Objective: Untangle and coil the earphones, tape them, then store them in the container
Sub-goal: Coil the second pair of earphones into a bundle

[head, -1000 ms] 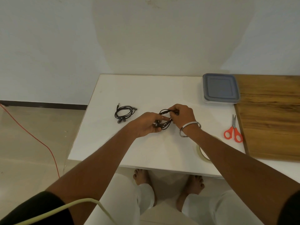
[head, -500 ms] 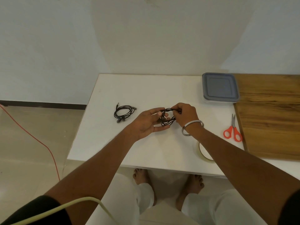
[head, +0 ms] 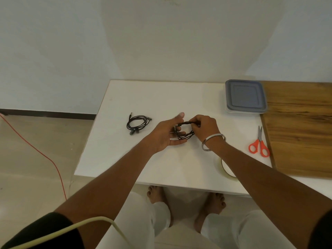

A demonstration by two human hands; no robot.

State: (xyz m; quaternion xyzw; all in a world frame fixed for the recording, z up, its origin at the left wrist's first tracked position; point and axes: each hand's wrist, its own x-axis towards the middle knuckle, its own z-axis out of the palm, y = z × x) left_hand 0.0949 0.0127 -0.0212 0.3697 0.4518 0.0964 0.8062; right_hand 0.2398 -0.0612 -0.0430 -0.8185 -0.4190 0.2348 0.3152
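Black earphones (head: 185, 132) hang in a loose coil between my two hands above the white table (head: 161, 97). My right hand (head: 203, 128) pinches the top of the coil with curled fingers. My left hand (head: 167, 133) has its fingers spread and straight, and the coil loops around them. A second pair of black earphones (head: 137, 123) lies coiled on the table to the left. The container with a grey lid (head: 245, 96) stands shut at the back right. A roll of clear tape (head: 225, 168) lies near the front edge, partly hidden by my right forearm.
Orange-handled scissors (head: 259, 144) lie at the table's right side beside a wooden board (head: 301, 126). A red cable (head: 45, 155) runs across the floor on the left. My bare feet show under the table's front edge.
My left hand has opened its fingers from a grip and spread them inside the coil. My right hand stays pinched on the cable and has drawn the loop wider.
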